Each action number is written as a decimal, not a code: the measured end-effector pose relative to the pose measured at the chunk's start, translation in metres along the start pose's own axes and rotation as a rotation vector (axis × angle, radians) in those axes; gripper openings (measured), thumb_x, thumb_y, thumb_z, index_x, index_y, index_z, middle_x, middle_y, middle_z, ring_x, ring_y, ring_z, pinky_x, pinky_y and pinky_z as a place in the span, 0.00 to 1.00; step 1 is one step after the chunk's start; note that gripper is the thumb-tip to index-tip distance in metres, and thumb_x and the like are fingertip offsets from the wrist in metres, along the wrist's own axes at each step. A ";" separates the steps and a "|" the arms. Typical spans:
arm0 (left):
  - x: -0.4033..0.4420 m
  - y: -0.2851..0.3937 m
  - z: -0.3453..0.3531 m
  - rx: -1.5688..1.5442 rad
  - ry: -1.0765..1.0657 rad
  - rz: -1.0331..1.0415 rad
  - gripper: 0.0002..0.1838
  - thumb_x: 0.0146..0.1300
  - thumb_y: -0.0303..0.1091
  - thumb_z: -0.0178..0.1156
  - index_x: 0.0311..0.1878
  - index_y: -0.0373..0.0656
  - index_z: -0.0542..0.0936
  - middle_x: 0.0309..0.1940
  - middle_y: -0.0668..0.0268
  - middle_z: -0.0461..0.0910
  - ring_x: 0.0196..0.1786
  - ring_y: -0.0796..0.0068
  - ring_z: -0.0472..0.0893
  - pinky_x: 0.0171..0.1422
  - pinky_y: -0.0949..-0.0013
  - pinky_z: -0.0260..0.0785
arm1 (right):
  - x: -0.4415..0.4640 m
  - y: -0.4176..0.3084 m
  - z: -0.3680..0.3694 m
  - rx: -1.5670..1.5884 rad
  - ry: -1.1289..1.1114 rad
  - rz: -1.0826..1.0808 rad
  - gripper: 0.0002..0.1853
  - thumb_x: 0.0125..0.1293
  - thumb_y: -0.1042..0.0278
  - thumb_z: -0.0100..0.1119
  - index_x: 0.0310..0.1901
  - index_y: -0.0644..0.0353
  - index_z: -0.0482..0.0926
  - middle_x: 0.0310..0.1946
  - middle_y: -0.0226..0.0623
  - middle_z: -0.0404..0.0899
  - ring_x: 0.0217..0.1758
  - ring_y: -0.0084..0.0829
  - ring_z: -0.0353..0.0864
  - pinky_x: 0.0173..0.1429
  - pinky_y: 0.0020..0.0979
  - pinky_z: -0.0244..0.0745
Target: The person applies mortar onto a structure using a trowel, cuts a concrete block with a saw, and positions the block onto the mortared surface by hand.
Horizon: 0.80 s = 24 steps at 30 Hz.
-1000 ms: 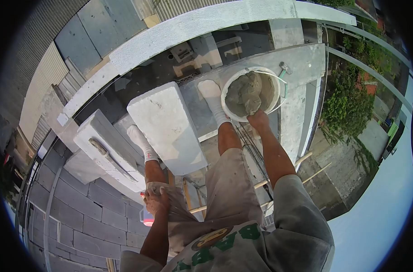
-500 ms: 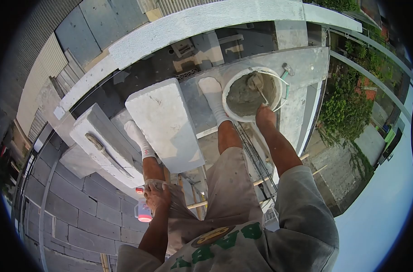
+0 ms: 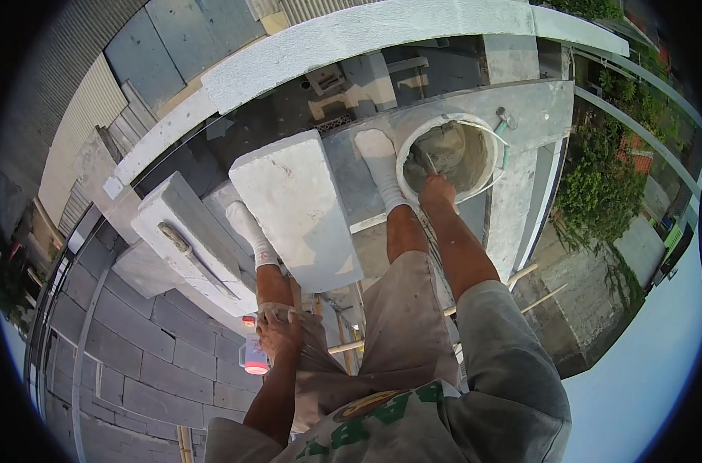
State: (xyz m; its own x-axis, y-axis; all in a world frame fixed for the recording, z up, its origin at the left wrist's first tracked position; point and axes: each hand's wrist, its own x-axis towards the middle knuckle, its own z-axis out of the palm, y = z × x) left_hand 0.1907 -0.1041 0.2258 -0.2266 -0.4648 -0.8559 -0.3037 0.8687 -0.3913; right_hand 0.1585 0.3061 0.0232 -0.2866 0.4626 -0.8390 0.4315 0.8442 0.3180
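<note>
My right hand (image 3: 437,191) is closed around the handle of a trowel (image 3: 428,162), reaching over the near rim of a round white bucket (image 3: 487,176). Wet grey mortar (image 3: 450,147) lies in the bucket, and the trowel's blade is partly hidden in it. My left hand (image 3: 279,333) rests on my left knee with nothing held, its fingers spread over the trouser leg. Between my feet lies a large white block (image 3: 293,212). Another white block (image 3: 193,247) on the left carries a long, thin tool (image 3: 197,262) whose kind I cannot make out.
A hammer (image 3: 505,118) with a green handle lies beyond the bucket. My socked feet stand on narrow grey concrete (image 3: 540,112) high above the ground. Below on the left are a jug (image 3: 254,356) with a pink base and a grey block wall (image 3: 150,347). Bamboo poles (image 3: 347,346) cross beneath me.
My right hand has moved left over the bucket with the trowel, whose blade has gone to the mortar's left side. The whole view has shifted slightly right. My left hand stays on the knee.
</note>
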 end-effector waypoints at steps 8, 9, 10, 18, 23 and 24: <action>0.005 -0.005 0.000 -0.007 -0.016 0.028 0.39 0.59 0.56 0.59 0.66 0.39 0.68 0.66 0.46 0.65 0.70 0.47 0.64 0.70 0.49 0.61 | 0.019 0.031 0.006 -0.062 -0.013 -0.173 0.23 0.63 0.62 0.54 0.59 0.59 0.71 0.51 0.50 0.79 0.54 0.47 0.82 0.57 0.44 0.79; 0.004 -0.006 0.001 -0.006 -0.010 0.028 0.39 0.59 0.57 0.59 0.66 0.39 0.68 0.66 0.46 0.65 0.70 0.47 0.64 0.70 0.49 0.61 | 0.017 0.034 0.004 -0.037 -0.026 -0.166 0.23 0.62 0.60 0.55 0.59 0.59 0.72 0.50 0.51 0.80 0.53 0.48 0.82 0.56 0.44 0.78; 0.004 -0.006 0.003 -0.004 -0.002 0.031 0.39 0.59 0.57 0.59 0.66 0.39 0.68 0.66 0.45 0.65 0.70 0.47 0.64 0.70 0.49 0.61 | 0.016 0.038 0.002 -0.011 -0.038 -0.157 0.24 0.61 0.59 0.56 0.58 0.59 0.72 0.49 0.51 0.81 0.53 0.48 0.83 0.56 0.44 0.78; 0.000 0.002 0.003 -0.001 0.015 0.049 0.38 0.59 0.57 0.58 0.65 0.39 0.69 0.65 0.44 0.65 0.69 0.45 0.64 0.70 0.49 0.61 | -0.019 0.091 -0.007 0.248 0.024 -0.161 0.33 0.56 0.52 0.66 0.60 0.61 0.74 0.46 0.53 0.83 0.52 0.50 0.82 0.58 0.42 0.77; -0.002 0.006 0.001 -0.001 0.023 0.027 0.36 0.59 0.56 0.58 0.64 0.40 0.70 0.65 0.46 0.65 0.69 0.46 0.64 0.70 0.49 0.61 | -0.032 0.113 0.027 0.617 0.082 -0.216 0.29 0.53 0.56 0.71 0.57 0.57 0.78 0.45 0.50 0.85 0.51 0.46 0.84 0.56 0.37 0.77; -0.002 0.006 0.000 -0.001 0.026 0.028 0.36 0.59 0.56 0.58 0.64 0.40 0.70 0.65 0.46 0.65 0.69 0.46 0.64 0.70 0.49 0.61 | -0.038 0.114 0.027 0.704 0.047 -0.215 0.28 0.54 0.57 0.71 0.55 0.58 0.79 0.44 0.49 0.85 0.49 0.44 0.84 0.55 0.36 0.77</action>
State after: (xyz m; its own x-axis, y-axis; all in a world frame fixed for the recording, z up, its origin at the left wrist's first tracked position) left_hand 0.1892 -0.0978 0.2253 -0.2595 -0.4444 -0.8574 -0.2977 0.8814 -0.3668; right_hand 0.2418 0.3770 0.0789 -0.4558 0.3312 -0.8261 0.8043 0.5508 -0.2230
